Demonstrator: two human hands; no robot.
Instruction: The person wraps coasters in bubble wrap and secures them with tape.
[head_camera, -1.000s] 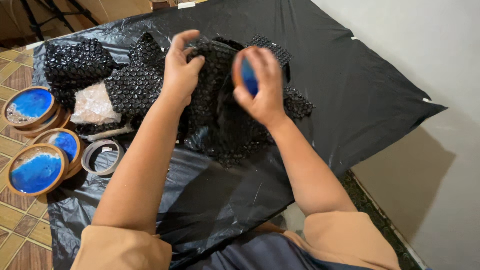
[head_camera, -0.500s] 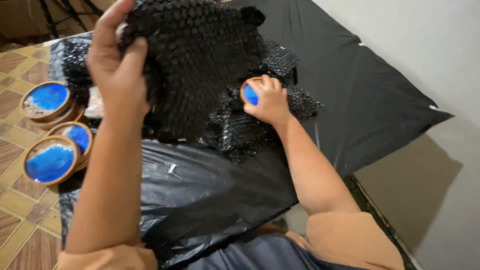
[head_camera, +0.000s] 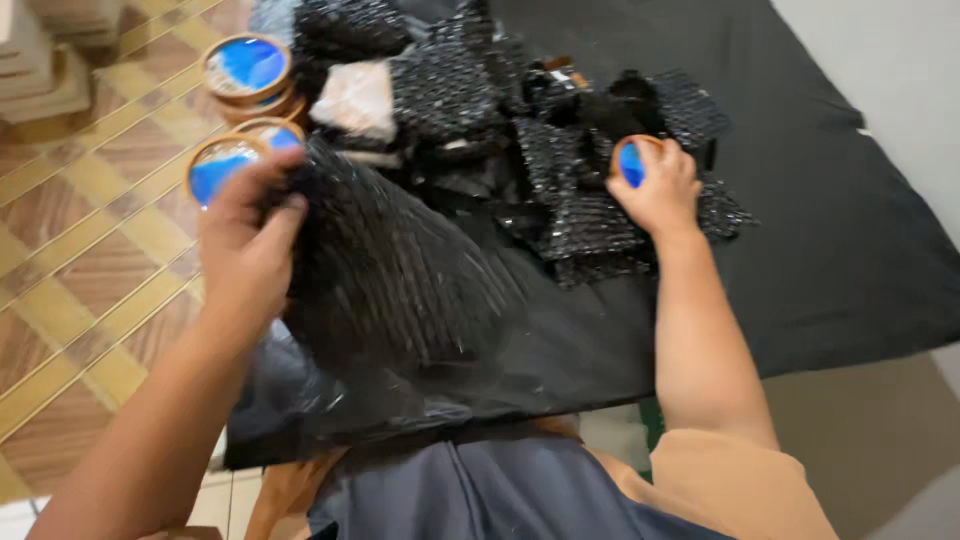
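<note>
Right hand (head_camera: 655, 190) grips blue-filled round dish (head_camera: 630, 163); left hand (head_camera: 245, 250) bubble wrap (head_camera: 390, 270).

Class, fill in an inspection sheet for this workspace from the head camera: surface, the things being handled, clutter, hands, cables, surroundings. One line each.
Surface: black plastic sheet spread over the floor.
Things handled: black bubble wrap sheet, blurred by motion; small round blue-faced disc.
Clutter: heap of black bubble wrap pieces; three round wooden-rimmed blue discs stacked at the sheet's edge; a pale wrapped bundle.
Hands: left hand grips the bubble wrap sheet; right hand holds the small disc over the heap.
Cables: nothing seen.
Surroundings: brown and yellow tiled floor; pale wall.
</note>
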